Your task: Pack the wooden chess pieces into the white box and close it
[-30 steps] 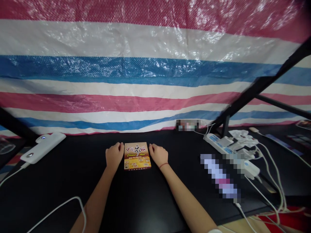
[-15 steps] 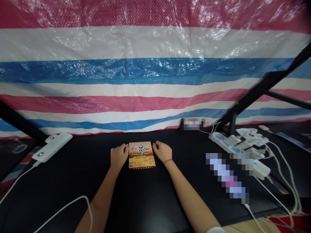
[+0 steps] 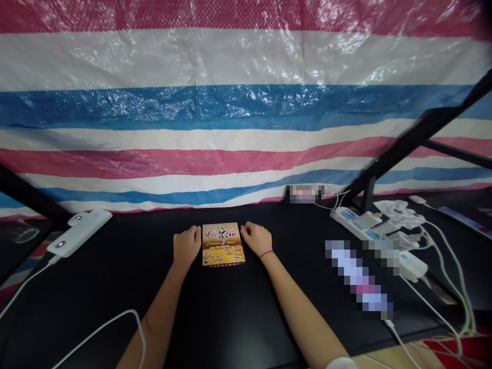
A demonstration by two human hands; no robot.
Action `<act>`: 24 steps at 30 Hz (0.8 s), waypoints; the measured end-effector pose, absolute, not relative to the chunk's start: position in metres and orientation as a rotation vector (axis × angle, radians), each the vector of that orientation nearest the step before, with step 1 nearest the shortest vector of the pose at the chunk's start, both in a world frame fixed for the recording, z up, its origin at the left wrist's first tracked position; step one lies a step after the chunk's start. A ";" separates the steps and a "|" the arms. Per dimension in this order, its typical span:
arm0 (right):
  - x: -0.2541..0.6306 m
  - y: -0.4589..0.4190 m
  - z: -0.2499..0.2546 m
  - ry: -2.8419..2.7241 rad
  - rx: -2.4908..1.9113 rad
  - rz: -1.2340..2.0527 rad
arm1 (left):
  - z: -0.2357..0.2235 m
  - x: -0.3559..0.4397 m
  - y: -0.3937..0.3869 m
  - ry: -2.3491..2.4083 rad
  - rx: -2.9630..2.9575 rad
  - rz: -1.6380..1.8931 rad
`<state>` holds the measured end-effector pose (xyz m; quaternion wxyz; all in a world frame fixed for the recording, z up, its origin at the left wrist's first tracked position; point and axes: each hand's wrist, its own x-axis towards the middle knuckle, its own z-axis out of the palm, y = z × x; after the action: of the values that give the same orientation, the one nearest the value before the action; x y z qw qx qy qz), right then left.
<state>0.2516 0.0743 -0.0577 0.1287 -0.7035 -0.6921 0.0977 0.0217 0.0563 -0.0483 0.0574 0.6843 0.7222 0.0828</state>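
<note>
A small Chinese chess box (image 3: 223,245), yellow and brown with printed lettering, lies flat on the black table (image 3: 230,318). Just left of it rests my left hand (image 3: 187,247), curled into a loose fist with the thumb side toward the box. On the other side my right hand (image 3: 257,240) is closed the same way, a thin red string round its wrist. Narrow gaps seem to separate both hands from the box edges. Nothing shows in either fist, and the undersides of the fingers are hidden.
At the left sits a white device (image 3: 80,233) with a cable. To the right are a power strip (image 3: 353,219) crowded with plugs and cords, and a blurred-out object (image 3: 359,277) on a cable. A striped plastic sheet (image 3: 230,56) hangs behind; black frame bars (image 3: 407,143) slant at both sides.
The view has shifted very slightly. Both hands and the chess box keep their places on the table.
</note>
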 end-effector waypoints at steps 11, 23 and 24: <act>0.252 0.073 -0.058 -2.018 -2.028 0.280 | -0.050 0.021 0.054 2.170 2.078 0.292; 0.254 0.073 -0.058 -2.008 -1.999 0.283 | -0.052 0.020 0.055 2.171 2.082 0.293; 0.253 0.073 -0.058 -2.007 -1.998 0.283 | -0.052 0.020 0.054 2.171 2.082 0.295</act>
<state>0.2535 0.0728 -0.0580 0.1473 -0.6944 -0.6974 0.0983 0.0197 0.0544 -0.0517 0.0596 0.6877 0.7170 0.0976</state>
